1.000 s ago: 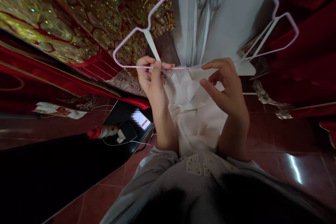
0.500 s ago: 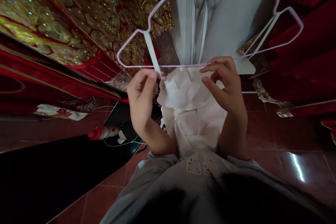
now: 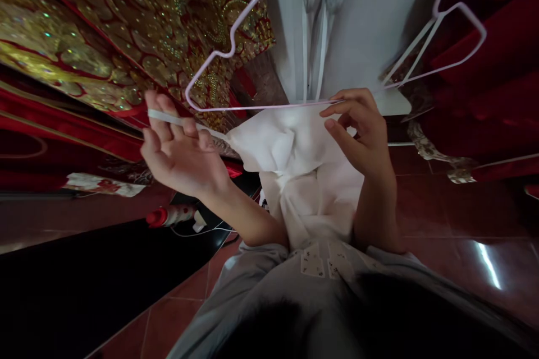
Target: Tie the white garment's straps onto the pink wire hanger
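White strap, seen in the head view, crosses the fingers of the left hand, which lies loosely unfolded, palm showing, and runs toward the pale garment hanging between both hands. Lilac hanger spans above it, its lower bar meeting the upper fingers of the right hand; thumb stands apart, and whether they grip the bar I cannot tell. Black tabletop at lower left bears a red-capped bottle, above reddish floor tiles. Gold-sequined cloth hangs at left, dark red fabric at right. Half a second ago the strap sat at the hanger's left notch; now it is off, drawn leftward, while the right hand has barely shifted.
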A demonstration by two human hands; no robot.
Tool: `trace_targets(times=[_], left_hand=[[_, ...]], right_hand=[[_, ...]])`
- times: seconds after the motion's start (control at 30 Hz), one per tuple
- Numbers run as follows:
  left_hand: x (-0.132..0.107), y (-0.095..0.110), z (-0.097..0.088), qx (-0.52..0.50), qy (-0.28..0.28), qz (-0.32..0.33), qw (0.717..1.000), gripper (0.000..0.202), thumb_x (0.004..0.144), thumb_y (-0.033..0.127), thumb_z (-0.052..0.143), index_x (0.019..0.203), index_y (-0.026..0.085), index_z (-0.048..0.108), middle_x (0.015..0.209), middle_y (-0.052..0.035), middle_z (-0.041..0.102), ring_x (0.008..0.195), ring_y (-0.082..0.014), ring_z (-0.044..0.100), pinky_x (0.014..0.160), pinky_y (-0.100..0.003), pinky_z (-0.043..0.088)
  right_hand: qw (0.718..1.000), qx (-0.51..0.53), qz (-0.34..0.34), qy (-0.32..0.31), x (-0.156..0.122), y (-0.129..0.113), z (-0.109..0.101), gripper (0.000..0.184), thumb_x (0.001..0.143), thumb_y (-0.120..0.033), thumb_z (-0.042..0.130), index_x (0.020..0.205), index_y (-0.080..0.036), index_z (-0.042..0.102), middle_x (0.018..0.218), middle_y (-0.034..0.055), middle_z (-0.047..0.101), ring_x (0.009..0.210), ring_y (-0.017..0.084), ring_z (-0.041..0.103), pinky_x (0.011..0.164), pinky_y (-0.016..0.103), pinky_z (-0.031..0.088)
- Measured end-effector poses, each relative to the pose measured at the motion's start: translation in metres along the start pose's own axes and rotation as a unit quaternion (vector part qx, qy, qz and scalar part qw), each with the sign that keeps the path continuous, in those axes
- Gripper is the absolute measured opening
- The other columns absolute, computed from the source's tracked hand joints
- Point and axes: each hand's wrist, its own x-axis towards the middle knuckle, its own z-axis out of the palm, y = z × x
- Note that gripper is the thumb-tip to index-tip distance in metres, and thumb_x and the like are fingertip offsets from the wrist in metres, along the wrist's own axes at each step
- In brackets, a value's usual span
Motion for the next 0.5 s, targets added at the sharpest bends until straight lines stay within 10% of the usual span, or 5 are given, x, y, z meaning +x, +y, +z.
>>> trace_targets(times=[0.2, 0.5], left_hand=[[-0.007, -0.022, 0.020, -0.005, -0.088, -0.061, 0.994, 0.024, 0.111, 0.034, 0.057, 0.115, 0.022, 0.077, 0.116, -0.0063, 0.081, 0.069, -0.0114, 0.065, 0.048, -0.025, 0.029], [-0.027, -0.023, 0.058, -0.056, -0.119, -0.027, 0.991, 0.027, 0.104, 0.037, 0.070, 0.082, 0.021, 0.069, 0.079, -0.0054, 0.075, 0.046, -0.0102, 0.030, 0.047, -0.029, 0.020]], right_hand=[[1.000, 0.010, 0.002, 0.002, 0.001, -0.003, 0.002, 0.009, 0.098, -0.036, 0.073, 0.103, -0.032, 0.079, 0.120, 0.0042, 0.069, 0.093, 0.016, 0.065, 0.067, 0.030, 0.054], [0.995, 0.050, 0.080, 0.029, 0.002, 0.002, -0.006, 0.032, 0.095, -0.054, 0.075, 0.120, -0.034, 0.074, 0.115, 0.0051, 0.071, 0.096, 0.019, 0.070, 0.070, 0.032, 0.060]])
